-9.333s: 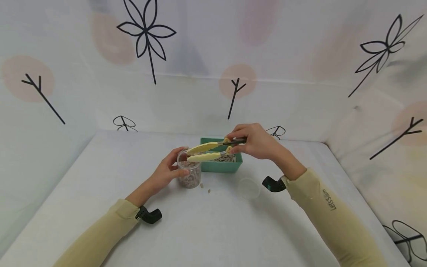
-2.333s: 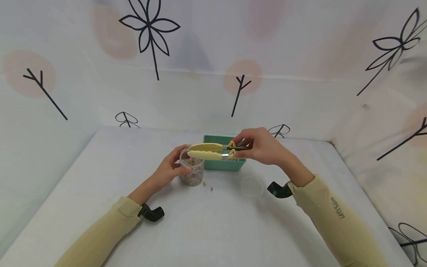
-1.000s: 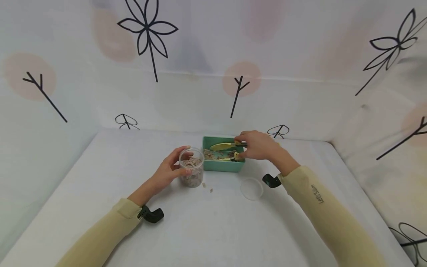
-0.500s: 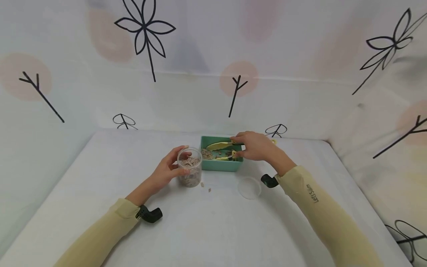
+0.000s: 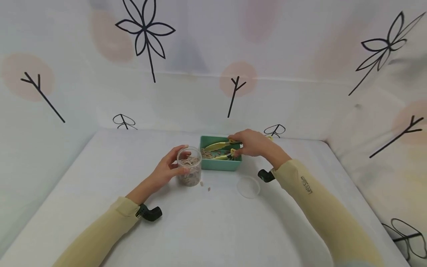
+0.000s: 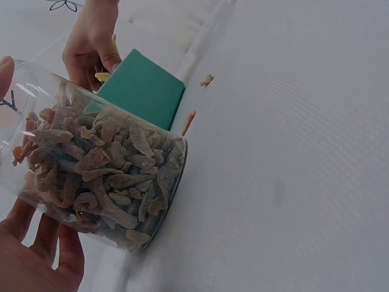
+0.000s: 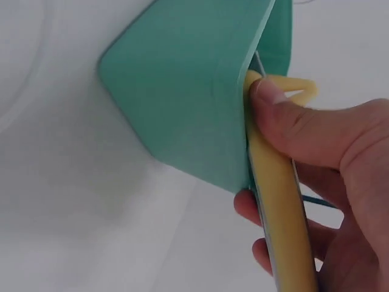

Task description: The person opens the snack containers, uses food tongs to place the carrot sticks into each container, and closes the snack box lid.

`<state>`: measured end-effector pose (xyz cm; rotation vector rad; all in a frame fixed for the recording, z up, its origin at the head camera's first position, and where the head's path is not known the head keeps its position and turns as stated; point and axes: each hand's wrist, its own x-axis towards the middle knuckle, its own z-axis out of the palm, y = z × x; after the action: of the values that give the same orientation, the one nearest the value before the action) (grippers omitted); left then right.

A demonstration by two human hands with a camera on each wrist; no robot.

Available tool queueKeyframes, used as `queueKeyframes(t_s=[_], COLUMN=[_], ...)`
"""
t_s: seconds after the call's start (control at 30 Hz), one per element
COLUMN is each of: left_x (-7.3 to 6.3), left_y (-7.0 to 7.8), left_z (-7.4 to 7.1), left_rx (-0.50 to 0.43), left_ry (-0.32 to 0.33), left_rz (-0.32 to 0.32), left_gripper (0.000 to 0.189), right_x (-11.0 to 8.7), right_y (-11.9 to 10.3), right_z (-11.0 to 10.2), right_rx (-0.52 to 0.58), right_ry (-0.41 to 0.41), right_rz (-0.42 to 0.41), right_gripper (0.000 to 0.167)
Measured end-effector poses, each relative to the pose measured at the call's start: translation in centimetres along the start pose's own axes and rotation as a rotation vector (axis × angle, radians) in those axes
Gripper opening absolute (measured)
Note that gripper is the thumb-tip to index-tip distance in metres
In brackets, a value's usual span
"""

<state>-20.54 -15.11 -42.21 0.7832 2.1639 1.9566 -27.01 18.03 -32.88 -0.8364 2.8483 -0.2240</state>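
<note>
My left hand [image 5: 166,166] grips a clear round jar [image 5: 190,174] that stands upright and uncapped on the table. In the left wrist view, brownish dried strips [image 6: 115,176] fill most of it. My right hand [image 5: 255,144] holds yellow-tipped tongs [image 5: 217,146] by their yellow handle [image 7: 276,201]. The tongs' arms are spread, their tips down inside a green rectangular box [image 5: 220,165] just right of the jar. Loose pieces of the same stuff [image 5: 207,152] lie at the box's left end, around the tips. The right hand is over the box's right rim.
A clear round lid [image 5: 248,187] lies flat on the white table [image 5: 213,230], in front of the box and to its right. Two small crumbs [image 5: 209,189] lie near the jar's base. A patterned cloth backdrop [image 5: 186,104] rises behind and at both sides.
The tongs were over the jar's mouth 2.3 s ago, then went right and down into the box. Since then their tips have slid left, to the pieces at its left end. The jar has stayed in place.
</note>
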Motion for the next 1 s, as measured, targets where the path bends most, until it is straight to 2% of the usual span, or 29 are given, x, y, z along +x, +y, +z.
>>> queueKeyframes(t_s=[0.17, 0.43, 0.77, 1.0], left_x=[-0.2, -0.2, 0.0, -0.1], left_y=[-0.1, -0.1, -0.2, 0.0], left_z=[0.0, -0.1, -0.1, -0.2], left_rx=[-0.002, 0.008, 0.012, 0.015], left_ry=[0.005, 0.007, -0.001, 0.003], left_rz=[-0.005, 0.011, 0.014, 0.009], left_gripper=[0.074, 0.074, 0.073, 0.073], right_x=[0.4, -0.2, -1.3, -1.6], right_y=[-0.2, -0.5, -0.1, 0.8], right_z=[0.2, 0.9, 0.8, 0.4], right_rx=[0.000, 0.010, 0.037, 0.078], right_ry=[0.014, 0.113, 0.168, 0.239], right_rz=[0.025, 0.015, 0.020, -0.015], right_gripper=[0.059, 0.041, 0.041, 0.039])
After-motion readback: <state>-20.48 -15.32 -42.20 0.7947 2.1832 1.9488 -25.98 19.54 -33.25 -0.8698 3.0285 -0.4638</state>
